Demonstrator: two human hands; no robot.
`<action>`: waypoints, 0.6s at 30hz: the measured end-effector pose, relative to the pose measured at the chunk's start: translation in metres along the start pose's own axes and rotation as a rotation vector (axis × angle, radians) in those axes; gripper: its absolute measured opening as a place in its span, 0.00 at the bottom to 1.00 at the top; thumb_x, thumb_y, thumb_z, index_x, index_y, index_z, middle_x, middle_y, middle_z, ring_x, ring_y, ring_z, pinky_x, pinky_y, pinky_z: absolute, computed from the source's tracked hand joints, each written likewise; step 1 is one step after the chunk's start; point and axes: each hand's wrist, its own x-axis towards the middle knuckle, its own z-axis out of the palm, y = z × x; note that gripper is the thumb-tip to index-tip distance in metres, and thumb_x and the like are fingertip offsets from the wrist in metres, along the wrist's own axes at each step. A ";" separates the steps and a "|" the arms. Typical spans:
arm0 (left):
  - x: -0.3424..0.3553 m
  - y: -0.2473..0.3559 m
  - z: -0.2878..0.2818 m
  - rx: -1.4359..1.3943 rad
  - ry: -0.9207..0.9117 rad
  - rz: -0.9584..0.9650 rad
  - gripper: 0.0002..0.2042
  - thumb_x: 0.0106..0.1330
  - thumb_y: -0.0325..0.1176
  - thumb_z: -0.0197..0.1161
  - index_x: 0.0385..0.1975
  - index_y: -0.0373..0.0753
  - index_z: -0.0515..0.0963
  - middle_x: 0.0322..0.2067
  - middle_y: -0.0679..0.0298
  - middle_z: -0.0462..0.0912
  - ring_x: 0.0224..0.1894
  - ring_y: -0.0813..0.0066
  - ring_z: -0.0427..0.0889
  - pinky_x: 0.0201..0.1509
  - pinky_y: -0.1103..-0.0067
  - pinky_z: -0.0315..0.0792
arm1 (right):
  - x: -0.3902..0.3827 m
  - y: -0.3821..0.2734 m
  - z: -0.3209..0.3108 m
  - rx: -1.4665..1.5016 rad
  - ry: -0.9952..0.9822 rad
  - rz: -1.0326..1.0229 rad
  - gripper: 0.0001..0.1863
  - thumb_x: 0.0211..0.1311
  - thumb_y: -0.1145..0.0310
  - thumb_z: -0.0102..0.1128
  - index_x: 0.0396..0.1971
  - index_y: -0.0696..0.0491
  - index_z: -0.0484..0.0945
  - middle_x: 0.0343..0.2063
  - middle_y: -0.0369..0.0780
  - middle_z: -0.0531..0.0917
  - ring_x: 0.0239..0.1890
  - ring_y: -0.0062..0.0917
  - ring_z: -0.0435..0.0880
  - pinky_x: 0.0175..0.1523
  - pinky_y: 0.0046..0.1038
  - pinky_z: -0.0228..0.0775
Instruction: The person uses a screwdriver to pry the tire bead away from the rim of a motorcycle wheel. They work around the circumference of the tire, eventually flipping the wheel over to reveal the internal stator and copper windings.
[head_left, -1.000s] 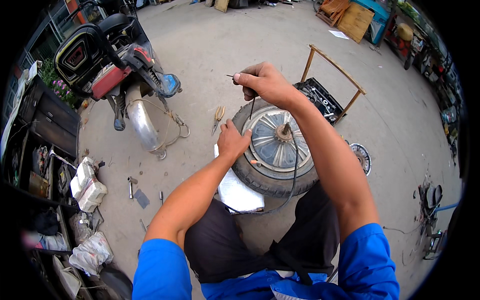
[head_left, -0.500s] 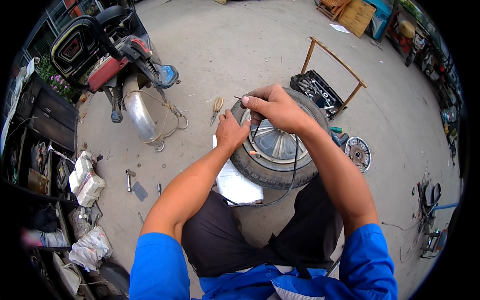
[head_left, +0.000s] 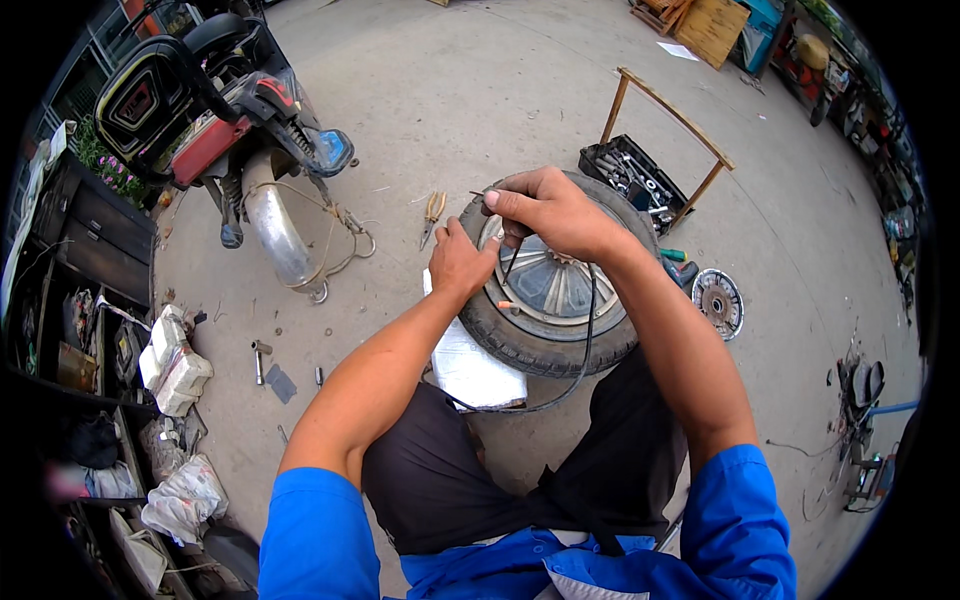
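A wheel with a black tyre (head_left: 560, 355) and ribbed metal hub (head_left: 550, 290) lies on a white pad (head_left: 470, 370). My right hand (head_left: 545, 215) is closed on a thin black rod (head_left: 510, 262) over the rim. My left hand (head_left: 462, 258) rests on the tyre's left side, thumb apart from its bent fingers near the rod; the fingertips are partly hard to make out. A black cable (head_left: 585, 355) runs from the hub, and a small orange-tipped piece (head_left: 507, 305) sits on it. Yellow-handled pliers (head_left: 433, 218) lie just beyond my left hand.
A scooter (head_left: 210, 130) with its metal rear part roped stands at left, beside cluttered shelves (head_left: 85, 250). Behind the wheel are a toolbox (head_left: 630, 175) and wooden frame (head_left: 677, 115); a round metal part (head_left: 718, 300) lies right. Sockets (head_left: 260, 365) lie left; tangled cables (head_left: 860, 400), far right.
Over the last second my right hand has come down toward the rim, bringing the rod lower, while my left hand has shifted slightly up the tyre. It is nearly still over the last half second.
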 end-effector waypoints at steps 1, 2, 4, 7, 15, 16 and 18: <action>0.000 0.000 0.001 -0.004 0.003 0.003 0.39 0.62 0.50 0.64 0.65 0.30 0.58 0.60 0.42 0.68 0.60 0.43 0.75 0.62 0.58 0.71 | 0.000 0.001 -0.003 0.002 -0.002 -0.002 0.22 0.72 0.57 0.60 0.38 0.67 0.83 0.19 0.35 0.79 0.23 0.19 0.79 0.33 0.23 0.72; 0.001 -0.001 0.001 -0.001 -0.004 0.002 0.39 0.62 0.50 0.64 0.65 0.30 0.58 0.60 0.42 0.68 0.60 0.43 0.75 0.62 0.58 0.71 | 0.001 0.001 -0.006 -0.003 -0.030 0.005 0.22 0.72 0.57 0.60 0.39 0.67 0.83 0.20 0.36 0.79 0.24 0.19 0.79 0.34 0.24 0.73; 0.002 0.000 0.001 0.007 -0.015 0.000 0.38 0.62 0.50 0.64 0.65 0.30 0.59 0.60 0.43 0.68 0.60 0.44 0.75 0.62 0.58 0.71 | 0.002 0.000 -0.012 -0.012 -0.084 0.015 0.22 0.72 0.57 0.59 0.41 0.67 0.82 0.21 0.36 0.80 0.27 0.20 0.81 0.38 0.24 0.74; 0.002 -0.001 0.000 0.006 -0.004 -0.004 0.38 0.61 0.50 0.64 0.64 0.31 0.59 0.60 0.43 0.68 0.59 0.44 0.76 0.61 0.58 0.72 | 0.009 -0.006 -0.014 0.003 -0.286 -0.010 0.22 0.72 0.59 0.57 0.44 0.67 0.81 0.25 0.38 0.82 0.32 0.22 0.82 0.43 0.26 0.74; 0.004 -0.004 0.002 0.022 -0.027 0.044 0.40 0.61 0.58 0.63 0.63 0.32 0.60 0.59 0.44 0.69 0.58 0.44 0.77 0.59 0.58 0.73 | 0.011 -0.023 0.005 0.032 -0.116 0.098 0.24 0.65 0.71 0.50 0.60 0.65 0.70 0.25 0.39 0.80 0.24 0.22 0.80 0.32 0.23 0.72; 0.007 -0.008 0.004 0.030 -0.022 0.036 0.41 0.61 0.58 0.63 0.62 0.31 0.60 0.58 0.44 0.69 0.58 0.44 0.77 0.59 0.58 0.73 | 0.012 -0.023 0.009 0.073 -0.146 0.063 0.24 0.65 0.71 0.50 0.60 0.65 0.71 0.25 0.38 0.79 0.24 0.21 0.79 0.31 0.23 0.71; 0.007 -0.006 0.002 0.030 -0.027 0.021 0.41 0.61 0.59 0.63 0.62 0.31 0.60 0.58 0.43 0.69 0.58 0.44 0.77 0.59 0.58 0.73 | 0.012 -0.020 0.011 0.155 -0.193 -0.001 0.25 0.64 0.73 0.50 0.61 0.64 0.71 0.24 0.36 0.77 0.22 0.18 0.75 0.30 0.22 0.69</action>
